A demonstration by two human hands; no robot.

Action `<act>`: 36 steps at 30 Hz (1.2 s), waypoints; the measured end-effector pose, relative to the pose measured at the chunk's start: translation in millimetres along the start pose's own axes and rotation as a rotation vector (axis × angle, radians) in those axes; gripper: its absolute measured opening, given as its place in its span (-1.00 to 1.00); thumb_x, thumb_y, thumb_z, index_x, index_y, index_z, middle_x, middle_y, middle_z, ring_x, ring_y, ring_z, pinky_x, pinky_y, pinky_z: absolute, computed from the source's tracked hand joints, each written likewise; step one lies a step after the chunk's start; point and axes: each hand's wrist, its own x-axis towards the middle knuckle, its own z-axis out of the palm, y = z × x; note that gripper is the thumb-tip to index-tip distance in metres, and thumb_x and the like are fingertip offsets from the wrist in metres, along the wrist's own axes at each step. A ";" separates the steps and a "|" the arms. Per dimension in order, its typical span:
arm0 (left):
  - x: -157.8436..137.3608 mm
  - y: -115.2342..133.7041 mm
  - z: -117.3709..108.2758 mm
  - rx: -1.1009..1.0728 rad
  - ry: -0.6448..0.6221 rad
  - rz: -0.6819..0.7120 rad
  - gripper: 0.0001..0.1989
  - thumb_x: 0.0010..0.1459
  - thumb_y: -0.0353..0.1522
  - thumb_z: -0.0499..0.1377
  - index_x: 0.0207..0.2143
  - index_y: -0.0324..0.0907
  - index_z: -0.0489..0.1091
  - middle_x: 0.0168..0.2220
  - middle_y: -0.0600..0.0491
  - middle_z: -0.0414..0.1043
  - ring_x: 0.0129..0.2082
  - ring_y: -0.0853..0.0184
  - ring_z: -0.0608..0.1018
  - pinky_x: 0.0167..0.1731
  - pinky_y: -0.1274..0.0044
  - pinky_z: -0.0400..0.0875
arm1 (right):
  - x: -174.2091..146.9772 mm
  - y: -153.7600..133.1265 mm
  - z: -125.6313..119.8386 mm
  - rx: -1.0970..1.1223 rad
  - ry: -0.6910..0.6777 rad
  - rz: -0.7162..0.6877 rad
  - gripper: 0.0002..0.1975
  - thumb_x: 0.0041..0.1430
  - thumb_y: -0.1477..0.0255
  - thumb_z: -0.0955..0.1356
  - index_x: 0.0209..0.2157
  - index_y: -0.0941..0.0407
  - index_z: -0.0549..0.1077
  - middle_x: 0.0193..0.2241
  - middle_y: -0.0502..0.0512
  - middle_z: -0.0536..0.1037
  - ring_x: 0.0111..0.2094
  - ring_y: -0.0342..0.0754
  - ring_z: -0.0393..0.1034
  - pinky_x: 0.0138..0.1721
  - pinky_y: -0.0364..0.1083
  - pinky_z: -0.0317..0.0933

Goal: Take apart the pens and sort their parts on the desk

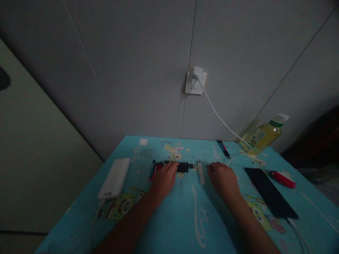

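Partly under left grip (164, 177): dark pieces (182, 167)

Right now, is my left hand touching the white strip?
Apart: the head view shows blue table between your left hand and the white strip.

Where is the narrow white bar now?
In the head view, the bar lies on the blue table between the left hand and the right hand, closer to the latter.
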 end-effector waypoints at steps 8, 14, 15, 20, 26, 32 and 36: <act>0.0 -1.8 2.8 -0.008 0.012 0.047 -0.69 0.38 -0.36 -0.07 0.08 -0.05 0.33 -0.02 0.04 0.48 -0.05 0.31 0.53 0.02 0.49 0.36 | 6.5 6.1 2.8 0.374 -0.038 0.001 -0.75 0.30 0.37 0.23 -0.24 0.10 0.54 -0.31 0.12 0.59 -0.32 -0.02 0.46 -0.27 -0.08 0.21; -1.2 -2.5 3.9 -0.031 0.029 0.093 -0.69 0.37 -0.39 -0.06 0.07 -0.05 0.33 -0.03 0.04 0.49 -0.06 0.32 0.54 0.02 0.49 0.38 | 14.3 11.6 -1.5 0.730 0.062 0.048 -0.72 0.25 0.32 0.26 -0.20 0.13 0.56 -0.27 0.13 0.58 -0.33 -0.04 0.43 -0.27 -0.08 0.26; -1.2 -2.7 4.0 -0.031 0.033 0.094 -0.69 0.36 -0.39 -0.05 0.07 -0.06 0.34 -0.03 0.04 0.49 -0.06 0.32 0.55 0.02 0.49 0.39 | 14.7 13.0 -1.7 0.761 0.078 0.070 -0.72 0.24 0.32 0.27 -0.20 0.13 0.56 -0.28 0.13 0.57 -0.35 -0.04 0.43 -0.30 -0.09 0.26; -0.8 -3.6 4.4 -0.037 0.036 0.107 -0.69 0.35 -0.42 -0.04 0.07 -0.08 0.34 -0.04 0.02 0.49 -0.07 0.31 0.55 0.00 0.48 0.40 | 17.1 21.0 -1.2 0.851 0.108 0.138 -0.69 0.22 0.27 0.29 -0.18 0.15 0.57 -0.37 0.10 0.58 -0.45 -0.06 0.40 -0.39 -0.10 0.22; -1.3 -2.4 3.3 -0.012 0.034 0.099 -0.70 0.35 -0.42 -0.04 0.05 -0.07 0.35 -0.05 0.02 0.49 -0.08 0.29 0.55 -0.03 0.47 0.40 | 20.2 24.6 -0.8 0.889 0.161 0.150 -0.66 0.21 0.17 0.32 -0.23 0.14 0.57 -0.28 0.16 0.61 -0.30 0.01 0.48 -0.25 -0.06 0.28; -0.9 -2.0 2.2 -0.004 0.028 0.102 -0.70 0.35 -0.42 -0.05 0.05 -0.07 0.35 -0.05 0.02 0.49 -0.08 0.28 0.55 -0.04 0.47 0.39 | 19.8 25.9 -1.7 0.672 0.102 0.139 -0.64 0.26 0.12 0.27 -0.31 0.11 0.52 -0.41 0.09 0.60 -0.43 -0.03 0.45 -0.36 -0.10 0.19; -0.4 -1.7 2.7 -0.006 0.028 0.097 -0.69 0.35 -0.42 -0.04 0.05 -0.06 0.35 -0.04 0.02 0.49 -0.08 0.29 0.55 -0.02 0.46 0.38 | 20.3 27.8 3.9 0.604 0.005 0.102 -0.67 0.29 0.16 0.25 -0.32 0.09 0.50 -0.44 0.06 0.60 -0.43 -0.03 0.48 -0.38 -0.13 0.16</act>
